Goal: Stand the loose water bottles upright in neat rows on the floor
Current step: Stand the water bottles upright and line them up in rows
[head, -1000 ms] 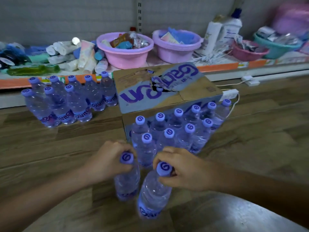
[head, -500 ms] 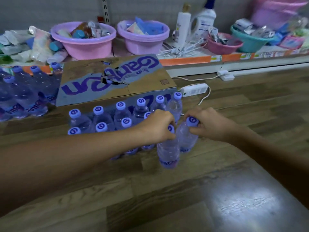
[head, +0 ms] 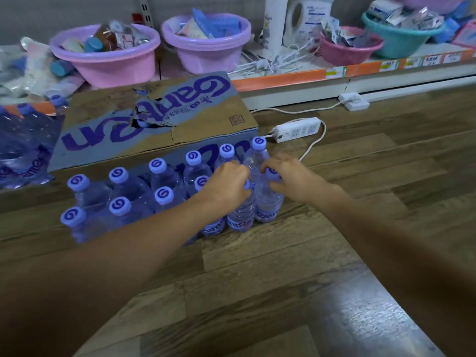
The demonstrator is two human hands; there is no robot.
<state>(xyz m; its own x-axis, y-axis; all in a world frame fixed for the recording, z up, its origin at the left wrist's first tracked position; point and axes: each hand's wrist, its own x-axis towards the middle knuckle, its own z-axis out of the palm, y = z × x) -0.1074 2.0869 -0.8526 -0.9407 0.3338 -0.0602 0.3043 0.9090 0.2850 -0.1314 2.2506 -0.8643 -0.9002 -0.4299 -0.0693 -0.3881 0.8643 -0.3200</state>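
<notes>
Clear water bottles with purple caps stand upright in two rows (head: 159, 181) on the wooden floor, in front of a cardboard box (head: 154, 119). My left hand (head: 228, 182) grips the cap of a bottle (head: 240, 215) at the right end of the front row. My right hand (head: 288, 176) grips the cap of the neighbouring bottle (head: 268, 204), the last on the right. Both bottles stand upright on the floor, touching the row. My left forearm hides part of the front row.
More bottles (head: 23, 145) stand at the far left, blurred. A white power strip (head: 296, 130) and its cable lie on the floor right of the box. Behind runs a low shelf (head: 283, 78) with pink and teal basins and detergent bottles.
Both hands have carried their bottles forward and set them at the right end of the rows, tight against the others. The camera has swung to the right.
</notes>
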